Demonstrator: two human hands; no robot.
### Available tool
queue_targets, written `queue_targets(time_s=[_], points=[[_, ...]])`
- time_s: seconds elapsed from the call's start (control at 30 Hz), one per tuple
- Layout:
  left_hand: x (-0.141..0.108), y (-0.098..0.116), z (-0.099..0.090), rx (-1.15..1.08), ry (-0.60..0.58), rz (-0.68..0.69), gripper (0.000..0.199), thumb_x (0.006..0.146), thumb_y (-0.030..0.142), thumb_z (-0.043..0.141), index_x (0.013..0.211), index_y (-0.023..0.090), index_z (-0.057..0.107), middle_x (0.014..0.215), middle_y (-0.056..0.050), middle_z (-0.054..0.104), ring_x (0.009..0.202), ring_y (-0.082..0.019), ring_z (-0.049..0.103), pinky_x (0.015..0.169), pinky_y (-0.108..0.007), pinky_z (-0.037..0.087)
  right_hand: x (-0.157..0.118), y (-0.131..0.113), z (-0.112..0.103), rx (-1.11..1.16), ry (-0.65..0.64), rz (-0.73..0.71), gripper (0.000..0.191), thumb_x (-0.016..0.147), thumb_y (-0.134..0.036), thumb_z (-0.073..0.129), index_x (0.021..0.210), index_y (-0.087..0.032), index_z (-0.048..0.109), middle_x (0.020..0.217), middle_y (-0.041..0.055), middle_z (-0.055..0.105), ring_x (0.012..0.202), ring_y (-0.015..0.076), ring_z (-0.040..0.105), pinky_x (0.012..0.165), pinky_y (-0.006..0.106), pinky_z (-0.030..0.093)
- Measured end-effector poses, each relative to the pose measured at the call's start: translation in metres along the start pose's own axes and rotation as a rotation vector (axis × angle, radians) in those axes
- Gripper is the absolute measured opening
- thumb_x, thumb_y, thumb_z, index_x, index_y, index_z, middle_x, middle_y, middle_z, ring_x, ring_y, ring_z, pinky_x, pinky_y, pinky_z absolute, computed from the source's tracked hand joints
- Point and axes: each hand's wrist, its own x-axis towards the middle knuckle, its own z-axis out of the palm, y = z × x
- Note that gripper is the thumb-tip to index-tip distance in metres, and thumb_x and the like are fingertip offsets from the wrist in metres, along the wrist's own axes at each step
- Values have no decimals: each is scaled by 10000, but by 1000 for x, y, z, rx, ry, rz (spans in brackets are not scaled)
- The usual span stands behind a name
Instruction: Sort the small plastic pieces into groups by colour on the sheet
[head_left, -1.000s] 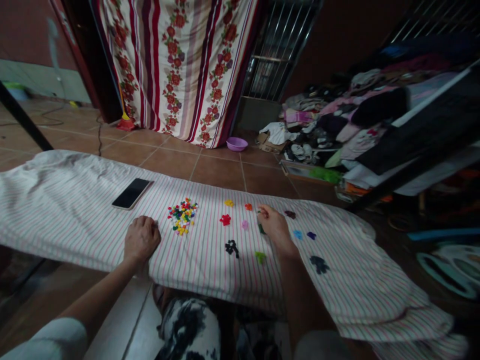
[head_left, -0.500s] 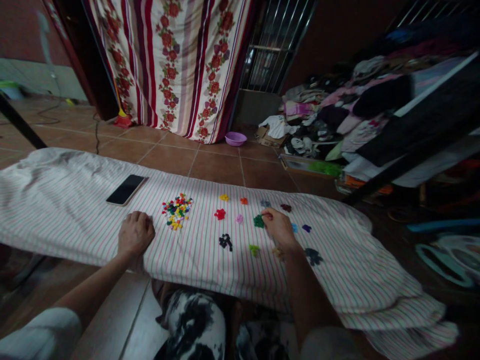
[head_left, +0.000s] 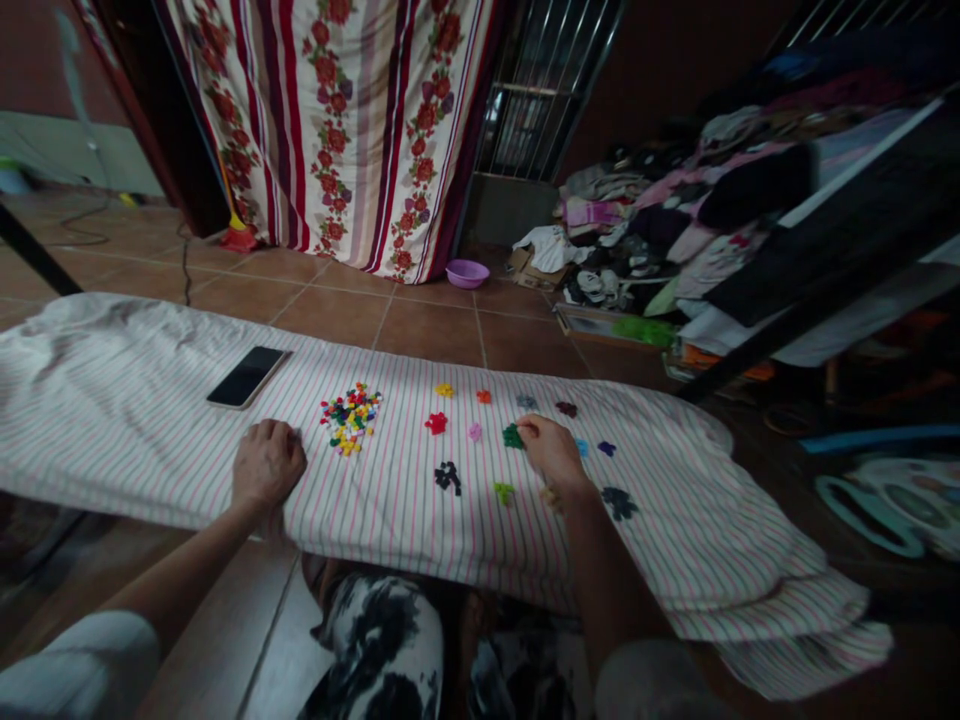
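My right hand (head_left: 553,452) is at the dark green pile (head_left: 513,436), its fingers pinched together at the pile's right edge; what they hold, if anything, is too small to tell. My left hand (head_left: 268,462) rests closed on the striped cloth (head_left: 390,520), left of a mixed pile of small coloured pieces (head_left: 351,418). Around my right hand lie single-colour piles: red (head_left: 436,424), yellow (head_left: 445,390), orange (head_left: 484,397), pink (head_left: 475,432), black (head_left: 448,477), lime green (head_left: 503,492) and dark grey (head_left: 619,503). My right wrist partly covers a tan pile (head_left: 552,498).
A phone (head_left: 248,377) lies on the cloth at the left. Further small piles are grey (head_left: 526,401), brown (head_left: 566,409), light blue (head_left: 582,448) and purple (head_left: 607,448). Beyond the cloth, a purple basin (head_left: 467,273) and heaped clothes (head_left: 660,215) are on the floor.
The whole view has shifted slightly. Both hands stay in nearly the same places on the cloth, my right hand still at the dark green pile.
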Motion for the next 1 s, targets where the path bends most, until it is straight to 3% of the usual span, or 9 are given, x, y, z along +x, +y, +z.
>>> queue_targets(time_s=[0.23,0.4,0.57,0.77,1.0], points=[[1,0,-1,31,-36,-2,229,847,297,392,832,165,579,885,-130,599,897,-278,532,798,-390,404,2,-2,-8,18,56,55,284,848,-202,467,960,-214,728,908,68,740,801,207,646,713,293,429],[1,0,1,19,-13,3,209,850,277,406,837,167,584,882,-125,600,895,-270,534,801,-383,409,8,-23,1,112,142,-22,273,822,-205,485,948,-209,727,923,70,736,833,205,652,766,303,460],[1,0,5,23,27,-1,190,853,260,417,826,165,579,880,-129,605,880,-275,534,776,-384,418,13,-69,22,265,127,-193,274,829,-197,469,918,-212,728,941,57,729,873,192,644,838,313,473],[1,-1,7,13,55,12,134,840,231,451,815,173,568,864,-117,601,874,-270,535,773,-380,421,8,-137,55,276,3,-408,304,878,-148,447,991,-189,726,993,77,717,967,202,603,919,330,436],[0,-1,8,-3,55,0,103,837,216,462,813,182,556,856,-108,590,875,-268,525,779,-384,420,3,-195,82,217,-114,-460,404,881,-89,421,1129,-232,705,1133,66,681,1056,223,516,951,331,381]])
